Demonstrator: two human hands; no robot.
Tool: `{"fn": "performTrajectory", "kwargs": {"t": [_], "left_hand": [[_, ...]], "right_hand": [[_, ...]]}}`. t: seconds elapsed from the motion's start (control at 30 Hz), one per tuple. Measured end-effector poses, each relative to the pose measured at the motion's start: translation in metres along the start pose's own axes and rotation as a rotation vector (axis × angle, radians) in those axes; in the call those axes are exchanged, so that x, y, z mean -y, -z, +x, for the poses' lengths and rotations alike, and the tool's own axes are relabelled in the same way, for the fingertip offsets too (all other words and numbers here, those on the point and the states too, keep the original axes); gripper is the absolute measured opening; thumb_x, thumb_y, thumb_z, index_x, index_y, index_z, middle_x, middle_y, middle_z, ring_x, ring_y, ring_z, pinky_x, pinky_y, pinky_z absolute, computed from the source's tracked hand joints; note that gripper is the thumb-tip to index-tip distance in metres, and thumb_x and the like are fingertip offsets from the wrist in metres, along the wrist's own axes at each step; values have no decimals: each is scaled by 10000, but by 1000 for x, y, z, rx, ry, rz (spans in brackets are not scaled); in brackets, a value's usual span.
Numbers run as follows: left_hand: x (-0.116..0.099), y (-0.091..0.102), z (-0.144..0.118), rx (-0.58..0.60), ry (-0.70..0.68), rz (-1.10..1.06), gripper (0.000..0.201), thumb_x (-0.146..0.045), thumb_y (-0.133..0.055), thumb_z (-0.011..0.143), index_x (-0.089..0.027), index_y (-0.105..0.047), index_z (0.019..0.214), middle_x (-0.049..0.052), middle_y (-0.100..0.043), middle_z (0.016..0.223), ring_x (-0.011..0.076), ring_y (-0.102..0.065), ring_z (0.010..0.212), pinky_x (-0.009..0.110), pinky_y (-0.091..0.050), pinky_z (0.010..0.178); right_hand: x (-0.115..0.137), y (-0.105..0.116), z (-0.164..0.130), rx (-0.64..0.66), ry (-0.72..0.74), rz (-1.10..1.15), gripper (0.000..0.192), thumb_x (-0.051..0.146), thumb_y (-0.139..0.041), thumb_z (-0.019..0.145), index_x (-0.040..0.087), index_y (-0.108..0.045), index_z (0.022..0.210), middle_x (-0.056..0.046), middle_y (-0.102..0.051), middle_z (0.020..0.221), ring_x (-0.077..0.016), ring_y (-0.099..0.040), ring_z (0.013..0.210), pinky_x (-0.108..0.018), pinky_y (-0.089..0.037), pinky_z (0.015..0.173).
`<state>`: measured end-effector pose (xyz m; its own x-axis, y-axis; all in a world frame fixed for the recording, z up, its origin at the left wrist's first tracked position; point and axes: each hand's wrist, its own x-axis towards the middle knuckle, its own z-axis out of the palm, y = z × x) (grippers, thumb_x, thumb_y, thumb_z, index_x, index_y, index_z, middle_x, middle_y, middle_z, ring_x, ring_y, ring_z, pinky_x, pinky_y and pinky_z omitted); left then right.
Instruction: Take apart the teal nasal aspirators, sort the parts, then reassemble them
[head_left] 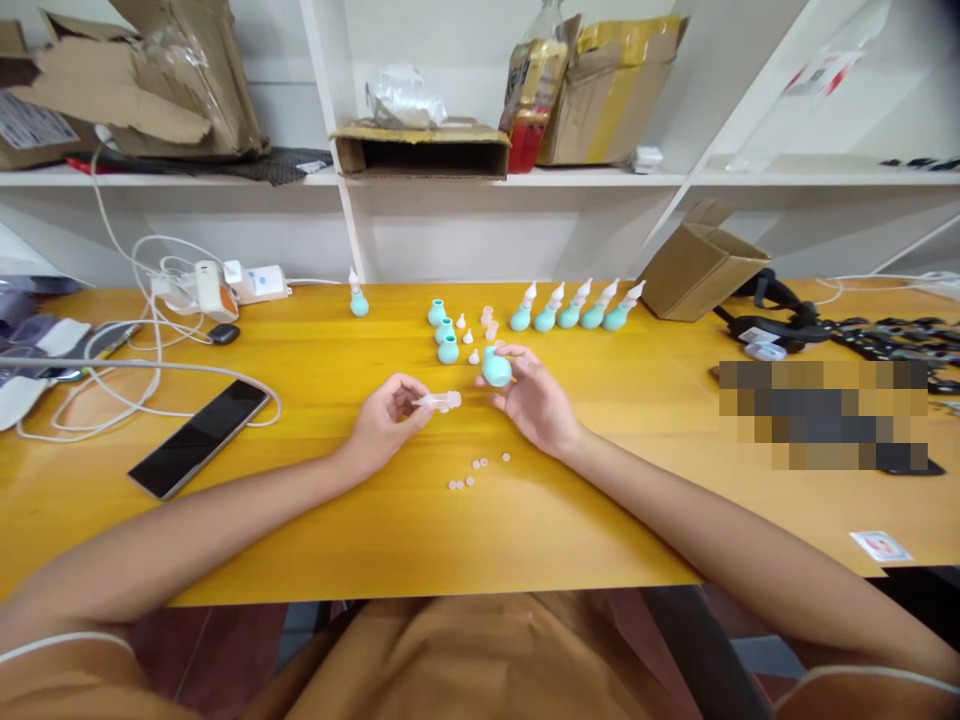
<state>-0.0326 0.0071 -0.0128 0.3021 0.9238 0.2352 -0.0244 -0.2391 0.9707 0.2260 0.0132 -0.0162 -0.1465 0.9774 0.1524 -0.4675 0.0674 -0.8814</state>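
Observation:
My left hand (386, 418) pinches a clear pinkish nozzle (440, 401) that points right. My right hand (534, 398) grips a teal rubber bulb (496, 367) just right of that nozzle; the two parts are apart. Several small pink rings (478, 464) lie on the yellow table (315, 520) in front of my hands. Behind my hands stand three bare teal bulbs (445, 332) and several loose nozzles (487, 322). A row of several bulbs with nozzles (576, 308) stands further back right, and one more such bulb (358, 297) stands alone at back left.
A black phone (201, 436) lies at left among white cables (135, 340) and a power strip (259, 281). A tilted cardboard box (703, 263) and black straps (840, 330) sit at right. A small card (880, 546) lies near the front right edge. White shelves hold boxes behind.

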Motion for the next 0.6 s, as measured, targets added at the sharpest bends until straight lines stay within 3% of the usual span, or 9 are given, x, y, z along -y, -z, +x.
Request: {"fn": "performTrajectory", "kwargs": {"t": [0.1,0.23,0.43,0.6], "left_hand": [[1,-1,-2,75,23,29,355,-443,-866,879,-186,-645,986,25,-693,935,163,-644,871,295,-508,803],[-1,-2,-4,106,18,67,340,-438,-868,877,-183,-665,972,21,-696,924,155,-641,851,298,-519,813],[-4,-2,-8,173,12,139,316,-447,-841,911,-183,-673,957,17,-692,898,138,-606,782,284,-502,747],[0,-1,-8,191,0,98,345,-473,-837,921,-180,-655,927,24,-694,919,133,-605,784,280,-503,738]], "right_hand": [[4,-4,-4,12,-71,42,399,587,-802,896,272,-595,1027,7,-707,972,-123,-610,658,-212,-458,545],[1,-10,-11,54,-32,-134,492,682,-737,955,236,-546,872,27,-610,731,-76,-349,470,-206,-224,446],[0,-18,-25,74,94,-439,596,769,-594,1022,223,-567,784,-17,-590,779,-132,-425,569,-267,-308,464],[0,-12,-28,162,227,-593,577,689,-488,1111,223,-572,782,-23,-589,775,-173,-502,684,-322,-399,637]]}}
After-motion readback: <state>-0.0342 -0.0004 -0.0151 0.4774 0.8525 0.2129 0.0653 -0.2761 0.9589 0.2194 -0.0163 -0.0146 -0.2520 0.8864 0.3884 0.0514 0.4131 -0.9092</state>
